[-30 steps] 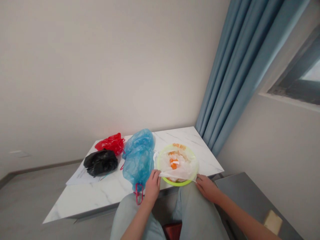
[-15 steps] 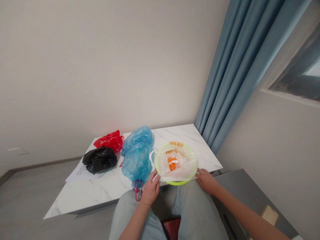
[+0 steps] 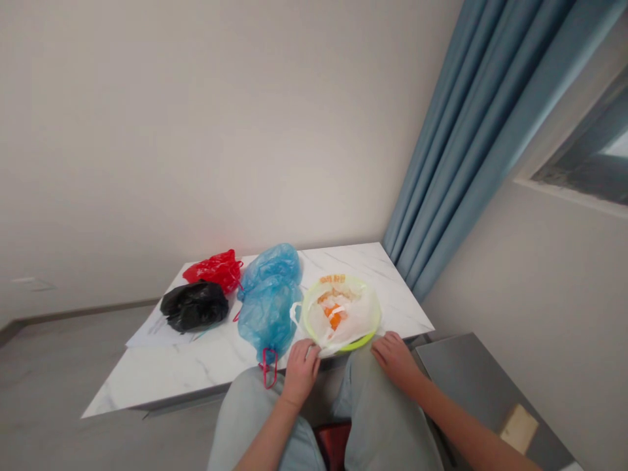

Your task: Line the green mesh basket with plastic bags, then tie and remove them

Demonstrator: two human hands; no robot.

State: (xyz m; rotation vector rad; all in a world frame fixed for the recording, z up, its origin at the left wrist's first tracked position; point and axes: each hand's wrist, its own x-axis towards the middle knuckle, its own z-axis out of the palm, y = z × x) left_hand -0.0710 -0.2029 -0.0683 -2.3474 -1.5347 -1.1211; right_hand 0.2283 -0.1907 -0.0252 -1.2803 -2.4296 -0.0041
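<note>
A whitish, see-through plastic bag (image 3: pixel 360 314) with orange print lies spread over a yellow-green basin (image 3: pixel 364 342) at the table's front edge. Its loop handle sticks out on the left. My left hand (image 3: pixel 301 367) pinches the bag's near left edge, just in front of the basin. At the near right, above my knee, my right hand (image 3: pixel 396 360) has its fingers curled at the bag's edge. The fingertips there are small and partly hidden. Left of the basin lies a blue plastic bag (image 3: pixel 269 314) with a pink drawstring hanging toward my left knee.
Farther left on the white marbled table (image 3: pixel 161 373) are a black plastic bag (image 3: pixel 195 306), a red plastic bag (image 3: pixel 216 269) and paper sheets (image 3: pixel 152 333). A grey cabinet (image 3: pixel 471 373) stands to the right, below a blue curtain (image 3: pixel 456 144). The wall is behind the table.
Both hands have moved slightly closer together, the right one inward and down toward my knee. The basin and bag now sit a little farther left, and the bag's near edge is tilted.
</note>
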